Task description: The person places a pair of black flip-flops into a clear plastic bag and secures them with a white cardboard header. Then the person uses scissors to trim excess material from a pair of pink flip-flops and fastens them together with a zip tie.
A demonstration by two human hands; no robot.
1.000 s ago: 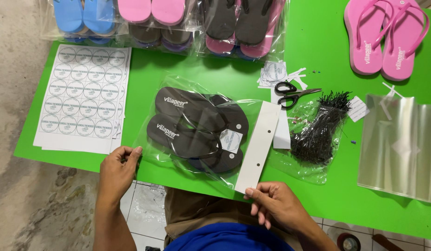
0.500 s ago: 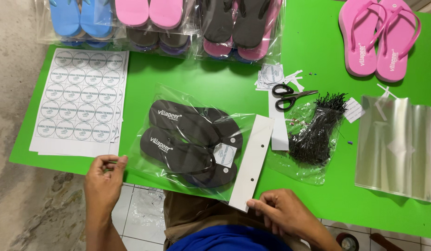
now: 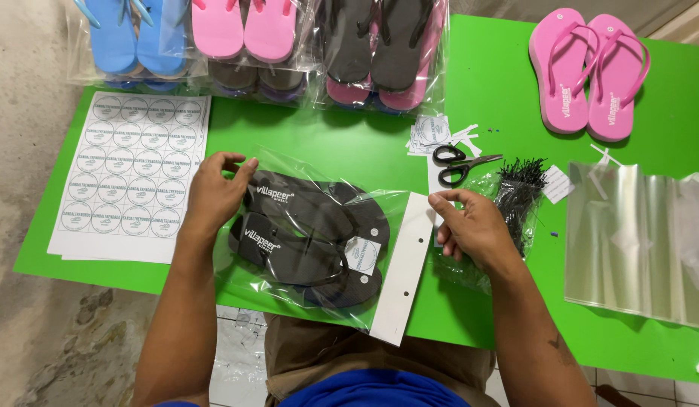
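Green table point(image 3: 508, 83) under two bare hands that hold a clear bag of black sandals at its near edge

Largest after the table is the clear bag point(image 3: 319, 237), lying near the middle and overhanging the near edge, with a pair of black flip-flops point(image 3: 308, 230) inside and a white card header point(image 3: 404, 267) along its right end; far behind it lie bagged sandal pairs point(image 3: 251, 41) in blue, pink and black, a loose pink pair point(image 3: 588, 71) sits far right, a stack of clear sleeves point(image 3: 636, 241) lies right, and a sheet of round stickers point(image 3: 131, 173) lies left; the left hand point(image 3: 214, 192) pinches the bag's left edge with curled fingers, the right hand point(image 3: 478, 226) pinches the header's far corner between thumb and fingertips, just beside black scissors point(image 3: 459, 162) and a bundle of black ties point(image 3: 515, 188)
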